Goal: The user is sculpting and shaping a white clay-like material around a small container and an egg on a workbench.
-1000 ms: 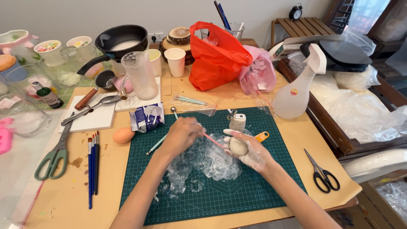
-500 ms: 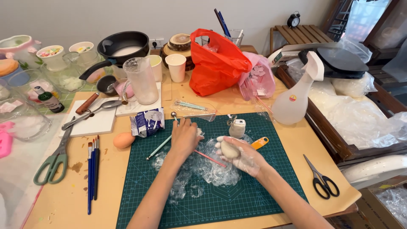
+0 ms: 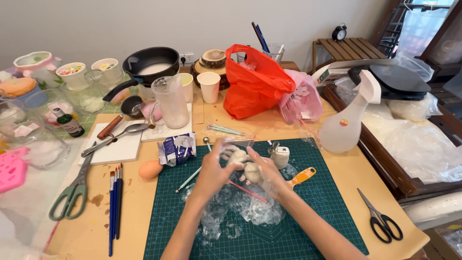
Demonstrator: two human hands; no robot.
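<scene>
Both hands meet over the far middle of the green cutting mat (image 3: pixel 308 226): the left hand (image 3: pixel 211 174) is curled with its fingertips pinching a pale, soft-looking lump of clay (image 3: pixel 238 155), and the right hand (image 3: pixel 269 175) is closed around a second whitish lump (image 3: pixel 251 172), cupping it from the right. The two pieces sit just beside each other, perhaps touching; the blur makes that hard to tell. Joining or shaping such soft material seems best done with light, even fingertip pressure, the cupping hand steady so the form does not flatten. A thin pink stick (image 3: pixel 246 190) slants below the hands, over crumpled clear plastic wrap (image 3: pixel 245 209), glossy and wrinkled, spread on the gridded mat. Just right of the hands stands a small white box-shaped holder (image 3: pixel 280 157), and an orange-handled tool (image 3: pixel 301 177) lies beside it. To the left, a ball-tipped metal stylus (image 3: pixel 192 175) crosses the mat edge near a smooth brownish egg (image 3: pixel 150 169) and a crinkled blue-and-white packet (image 3: pixel 177 148). Farther left lie blue paintbrushes (image 3: pixel 114 207) and green-handled scissors (image 3: pixel 72 192) on the tan tabletop (image 3: pixel 139 221). At the far side are a translucent measuring jug (image 3: pixel 171 102), a black pan (image 3: pixel 150 65), a shiny red plastic bag (image 3: pixel 255 82) and, to the right, a frosted spray bottle (image 3: pixel 349 120); black scissors (image 3: pixel 380 222) lie near right.
</scene>
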